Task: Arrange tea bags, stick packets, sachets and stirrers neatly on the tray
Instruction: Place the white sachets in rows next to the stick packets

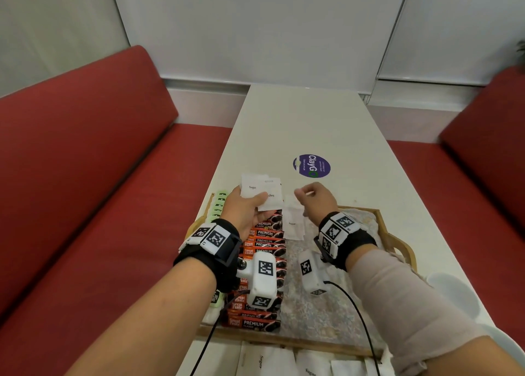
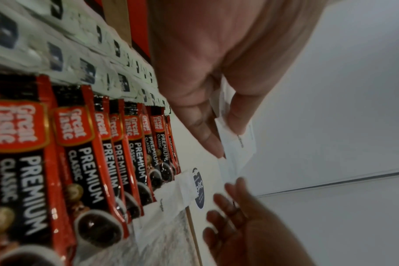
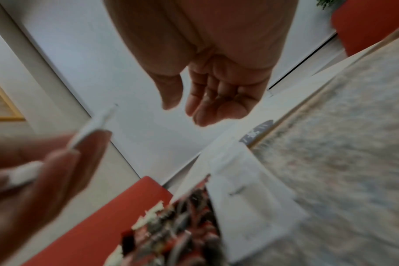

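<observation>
Sugar sachets (image 1: 261, 195) are fanned in the left hand (image 1: 244, 211), pinched between thumb and fingers and held above the far end of the tray (image 1: 397, 239), so that one can be drawn off at a time. That grip is narrow and holding the small white stack; the left wrist view shows the thumb (image 2: 237, 115) pressing the paper against the fingers.

The right hand (image 1: 315, 198) hovers just beside the fan, over the tray's far edge. Its grip is loosely curled and holds nothing, as the right wrist view shows a bare palm. It looks ready to take the next sachet, though that is only a judgement.

On the tray, red coffee stick packets (image 1: 264, 242) lie in an overlapping row along the left part, with green packets (image 1: 217, 205) in a line at the left edge beyond them. A few laid sachets (image 1: 292, 222) begin a third row just right of the sticks, near the far edge. The overlapping keeps labels readable and rows tight.

More sachets (image 1: 284, 361) wait on the surface (image 1: 312, 120) off the tray's near edge. A patterned cloth (image 1: 321, 313) lines the tray, bare on its right part, presumably space for what is left. No stirrers are visible.
</observation>
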{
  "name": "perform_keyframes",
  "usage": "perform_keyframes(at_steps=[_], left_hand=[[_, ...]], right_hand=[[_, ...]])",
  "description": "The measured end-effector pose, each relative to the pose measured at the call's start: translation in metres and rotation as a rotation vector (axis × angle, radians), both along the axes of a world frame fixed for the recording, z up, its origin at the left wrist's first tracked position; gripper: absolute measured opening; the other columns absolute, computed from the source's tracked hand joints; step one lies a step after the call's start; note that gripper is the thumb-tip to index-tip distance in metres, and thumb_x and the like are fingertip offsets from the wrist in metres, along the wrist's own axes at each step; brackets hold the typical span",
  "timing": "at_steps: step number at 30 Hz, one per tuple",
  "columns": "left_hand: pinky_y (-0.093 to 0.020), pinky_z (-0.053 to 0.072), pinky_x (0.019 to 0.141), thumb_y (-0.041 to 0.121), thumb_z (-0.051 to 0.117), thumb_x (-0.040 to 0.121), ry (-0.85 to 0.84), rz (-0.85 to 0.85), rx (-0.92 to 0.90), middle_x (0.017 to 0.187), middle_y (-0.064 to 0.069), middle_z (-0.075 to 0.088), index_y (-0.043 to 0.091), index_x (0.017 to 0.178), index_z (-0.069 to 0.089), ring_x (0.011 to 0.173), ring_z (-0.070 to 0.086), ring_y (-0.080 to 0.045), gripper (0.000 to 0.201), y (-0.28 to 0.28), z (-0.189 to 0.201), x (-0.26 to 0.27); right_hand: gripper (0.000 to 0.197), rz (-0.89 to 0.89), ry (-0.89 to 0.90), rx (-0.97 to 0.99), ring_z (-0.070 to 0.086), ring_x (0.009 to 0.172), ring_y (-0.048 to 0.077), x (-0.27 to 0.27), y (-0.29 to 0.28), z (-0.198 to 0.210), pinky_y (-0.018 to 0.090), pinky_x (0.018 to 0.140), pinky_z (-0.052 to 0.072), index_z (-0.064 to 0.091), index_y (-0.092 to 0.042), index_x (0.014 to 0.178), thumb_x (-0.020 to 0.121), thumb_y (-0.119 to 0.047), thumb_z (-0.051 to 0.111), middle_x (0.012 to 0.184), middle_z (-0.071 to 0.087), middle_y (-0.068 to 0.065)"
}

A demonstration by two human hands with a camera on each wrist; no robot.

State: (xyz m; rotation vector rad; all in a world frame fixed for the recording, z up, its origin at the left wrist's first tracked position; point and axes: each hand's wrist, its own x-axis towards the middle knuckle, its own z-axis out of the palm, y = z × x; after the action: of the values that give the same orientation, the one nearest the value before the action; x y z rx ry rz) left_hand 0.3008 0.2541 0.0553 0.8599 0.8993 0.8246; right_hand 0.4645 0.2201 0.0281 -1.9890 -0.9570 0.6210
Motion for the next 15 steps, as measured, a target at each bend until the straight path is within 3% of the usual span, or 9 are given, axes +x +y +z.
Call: perform_keyframes(at_steps=[3,7,11,15], left_hand=[[-0.024,0.058,0.054,0.0,0.06,0.089,0.054,0.006,0.022,0.113,-0.013,0.067,0.009,0.121,0.053,0.095,0.068,-0.03,0.034,-0.002,-0.001,0.001],[-0.025,0.057,0.054,0.004,0.064,0.088,0.08,-0.001,0.05,0.104,-0.01,0.069,0.01,0.119,0.055,0.086,0.07,-0.025,0.033,-0.006,0.001,0.002],[-0.029,0.06,0.059,0.016,0.057,0.095,0.045,0.055,0.018,0.099,-0.009,0.068,0.013,0.118,0.052,0.075,0.07,-0.022,0.024,-0.007,0.004,0.001],[-0.029,0.06,0.059,0.021,0.048,0.1,0.001,0.098,-0.032,0.117,-0.014,0.063,0.013,0.129,0.042,0.079,0.07,-0.022,0.031,-0.007,0.005,-0.002]], right_hand=[[0.02,0.124,0.101,0.149,0.055,0.057,0.013,-0.012,-0.002,0.026,0.021,0.053,0.042,0.058,-0.013,0.099,0.092,-0.032,0.056,0.082,0.065,0.001],[0.017,0.293,0.035,0.124,0.047,0.052,0.004,-0.019,0.0,0.043,0.014,0.051,0.036,0.064,-0.016,0.104,0.088,-0.022,0.066,0.065,0.054,-0.006],[0.002,0.238,0.125,0.146,0.047,0.048,0.006,-0.024,-0.001,0.046,0.017,0.047,0.039,0.062,-0.013,0.089,0.09,-0.012,0.061,0.064,0.054,-0.004],[0.02,0.137,0.409,0.236,0.056,0.047,0.012,-0.028,-0.002,0.044,0.022,0.044,0.05,0.046,-0.013,0.078,0.095,-0.002,0.049,0.073,0.053,0.007]])
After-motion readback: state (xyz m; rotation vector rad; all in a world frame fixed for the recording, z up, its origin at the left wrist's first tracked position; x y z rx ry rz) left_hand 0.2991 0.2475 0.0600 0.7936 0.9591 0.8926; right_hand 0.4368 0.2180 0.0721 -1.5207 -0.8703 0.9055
